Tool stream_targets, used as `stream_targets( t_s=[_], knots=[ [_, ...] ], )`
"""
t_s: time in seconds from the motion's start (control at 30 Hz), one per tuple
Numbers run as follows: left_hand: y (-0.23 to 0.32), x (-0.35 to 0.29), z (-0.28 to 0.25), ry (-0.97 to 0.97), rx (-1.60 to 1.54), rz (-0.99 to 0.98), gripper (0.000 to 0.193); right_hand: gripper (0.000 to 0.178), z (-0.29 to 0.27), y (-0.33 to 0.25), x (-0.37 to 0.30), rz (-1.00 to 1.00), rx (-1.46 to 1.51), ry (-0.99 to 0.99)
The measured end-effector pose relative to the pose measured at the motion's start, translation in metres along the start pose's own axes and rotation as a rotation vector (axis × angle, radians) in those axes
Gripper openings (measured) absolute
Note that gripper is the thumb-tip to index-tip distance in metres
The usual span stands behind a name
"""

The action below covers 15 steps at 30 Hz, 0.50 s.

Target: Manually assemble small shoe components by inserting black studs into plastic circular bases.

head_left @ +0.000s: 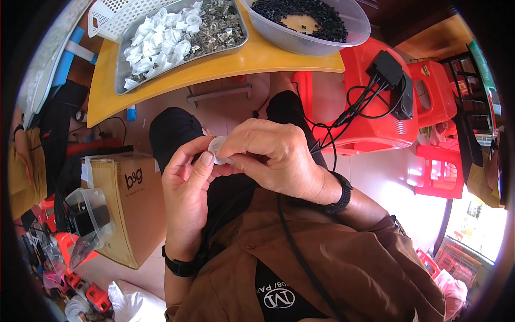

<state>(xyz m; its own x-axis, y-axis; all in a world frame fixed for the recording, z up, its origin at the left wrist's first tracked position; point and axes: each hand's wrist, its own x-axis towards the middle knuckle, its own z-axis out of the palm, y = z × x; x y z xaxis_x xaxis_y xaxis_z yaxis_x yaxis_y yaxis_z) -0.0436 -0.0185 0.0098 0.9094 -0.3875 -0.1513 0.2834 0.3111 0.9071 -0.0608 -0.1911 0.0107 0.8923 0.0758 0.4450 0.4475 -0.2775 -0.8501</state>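
Note:
Between my two hands, above my lap, is a small round white plastic part. The thumb and fingers of my left hand pinch it from the left. My right hand closes on its right side, and its fingertips partly cover the part. Whether a smaller piece sits in the right fingertips is hidden. Beyond my hands, a metal tray on the table bears a heap of similar white plastic parts and many small metal pieces.
The yellow table has its near edge beyond my knees. On it stand a clear basin of small black pieces and a white perforated basket. A red stool carries a black cabled device. A cardboard box stands left.

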Motion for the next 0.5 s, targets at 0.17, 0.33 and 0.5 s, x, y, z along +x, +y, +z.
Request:
stream_targets(
  t_s=[0.17, 0.33, 0.5],
  knots=[
    [-0.0005, -0.0009, 0.0028, 0.070, -0.035, -0.017, 0.026, 0.017, 0.0012, 0.0018, -0.0049, -0.111, -0.213, 0.038],
    [-0.0007, -0.0011, -0.0002, 0.009, -0.063, -0.021, 0.025, 0.021, 0.0003, 0.0067, -0.0037, -0.186, -0.229, 0.050],
    [-0.0029, -0.0011, -0.0017, 0.030, -0.048, -0.038, 0.025, 0.021, -0.0036, 0.0026, -0.0047, -0.003, -0.119, 0.043]
  ],
)
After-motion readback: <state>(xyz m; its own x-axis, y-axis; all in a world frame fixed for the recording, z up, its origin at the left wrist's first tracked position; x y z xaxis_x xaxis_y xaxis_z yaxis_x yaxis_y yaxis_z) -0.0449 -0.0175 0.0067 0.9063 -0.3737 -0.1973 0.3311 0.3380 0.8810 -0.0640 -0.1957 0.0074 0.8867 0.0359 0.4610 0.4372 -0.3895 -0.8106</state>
